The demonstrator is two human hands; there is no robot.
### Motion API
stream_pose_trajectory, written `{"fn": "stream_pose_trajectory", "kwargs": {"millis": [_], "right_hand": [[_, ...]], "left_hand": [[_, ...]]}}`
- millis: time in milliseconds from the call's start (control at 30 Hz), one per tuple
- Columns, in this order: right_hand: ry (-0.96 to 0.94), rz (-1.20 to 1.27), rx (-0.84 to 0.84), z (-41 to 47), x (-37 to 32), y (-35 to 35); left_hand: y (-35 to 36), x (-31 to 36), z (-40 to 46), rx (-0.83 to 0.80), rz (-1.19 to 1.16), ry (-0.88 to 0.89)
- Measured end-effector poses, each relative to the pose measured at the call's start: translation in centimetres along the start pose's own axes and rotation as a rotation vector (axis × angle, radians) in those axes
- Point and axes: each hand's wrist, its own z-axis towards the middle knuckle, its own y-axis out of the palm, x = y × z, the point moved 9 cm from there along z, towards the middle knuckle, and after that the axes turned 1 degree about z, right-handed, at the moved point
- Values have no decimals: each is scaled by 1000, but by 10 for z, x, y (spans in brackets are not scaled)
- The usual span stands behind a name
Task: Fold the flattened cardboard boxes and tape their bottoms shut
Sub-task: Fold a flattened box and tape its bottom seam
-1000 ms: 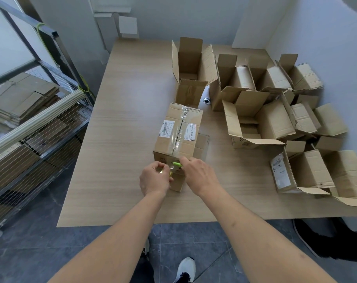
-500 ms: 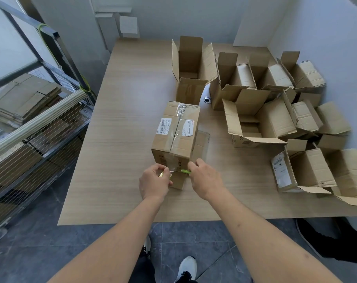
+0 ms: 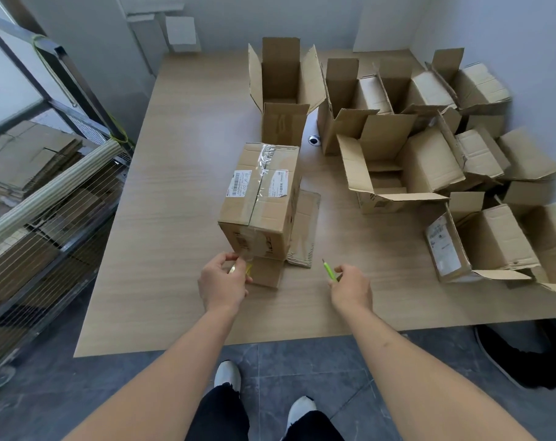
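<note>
A cardboard box (image 3: 260, 202) stood upside down near the front middle of a wooden table (image 3: 174, 198), clear tape running along its bottom seam and down the near side. The left hand (image 3: 222, 285) curled around what looked like a tape roll (image 3: 240, 269), touching the box's near lower edge. The right hand (image 3: 351, 289), apart from the box, pinched a small green cutter (image 3: 329, 270). The empty box was probably light and fairly stiff, best steadied by its side walls.
</note>
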Motion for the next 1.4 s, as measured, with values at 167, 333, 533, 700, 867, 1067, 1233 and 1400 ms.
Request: {"fn": "stream_pose_trajectory", "kwargs": {"millis": [167,333,533,700,867,1067,1233,1400], "right_hand": [[53,22,45,13,3,8],[34,-13,74,21,-1,10],[-221,103,189,7,-68,-10],[-607,197,369,-35,-157,-43],[-873,-174,251,-59,-214,-13],[-795,-224,265,-57,-229,-6],[-924,-149,237,-45,-232,-2],[-859,-248,16,-45,-244,1]], "left_hand": [[-4,-16,9,56,-11,6],[-4,-22,17,69,-18,6],[-16,-16,21,90,-33,-41],[-33,4,29,93,-57,-50],[-49,17,44,83,-55,-51],[-71,29,74,-5,-25,-17],[-74,50,89,-250,-48,83],[-73,88,85,-524,91,275]]}}
